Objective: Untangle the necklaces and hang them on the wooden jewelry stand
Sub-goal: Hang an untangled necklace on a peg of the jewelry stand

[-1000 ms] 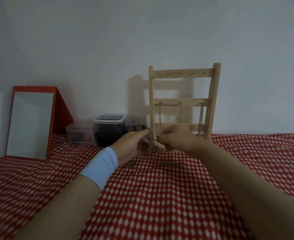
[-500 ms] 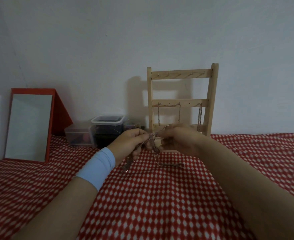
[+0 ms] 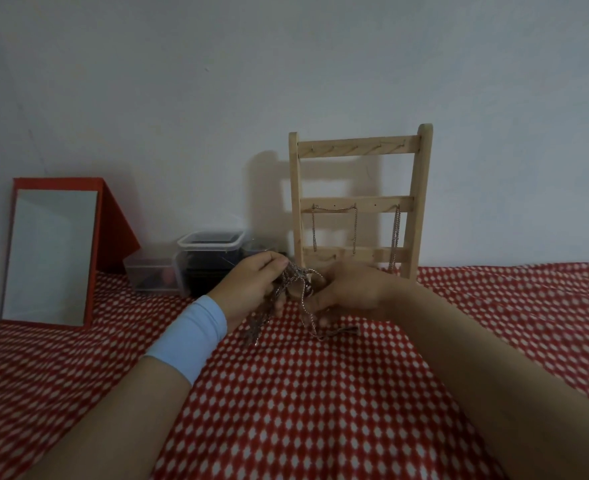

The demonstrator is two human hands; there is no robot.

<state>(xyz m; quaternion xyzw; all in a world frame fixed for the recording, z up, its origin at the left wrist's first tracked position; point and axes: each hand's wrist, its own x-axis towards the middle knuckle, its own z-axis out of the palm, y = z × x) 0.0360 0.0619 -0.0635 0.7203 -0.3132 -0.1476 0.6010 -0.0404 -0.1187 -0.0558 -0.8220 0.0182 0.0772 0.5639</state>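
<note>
Since the shot a second back, when the tangle [image 3: 294,278] sat bunched tight between the hands, more chain has dropped free. In the head view, the only one, strands now dangle under the left hand [image 3: 251,284], and a loop [image 3: 312,323] runs from the right hand [image 3: 351,289] down onto the cloth [image 3: 286,410], its end lying flat there. I read that as the knot loosening: untangling is under way but not finished, and nothing from this bunch is hung yet. The hands are close together, raised just above the cloth in front of the foot of the stand [image 3: 421,202], and both grip the tangle. The left hand's fingers curl round a bunch of strands while the right pinches the chain at the knot; its exact fingertip contact is too dark to tell.

Counts:
- hands – two
- stand – one, with three rails
- hung chains [image 3: 334,210] – two, both on the middle rail, one draped between pegs at left, one hanging straight at right
- top rail – bare
- chains in the tangle – more than one, number cannot be told
- wristband [image 3: 189,334] – one, on the left wrist
- mirror [image 3: 50,254] – one, red-framed, leaning at far left
- boxes [image 3: 210,240] – at least two clear plastic ones by the wall left of the stand, possibly a third behind them
</note>
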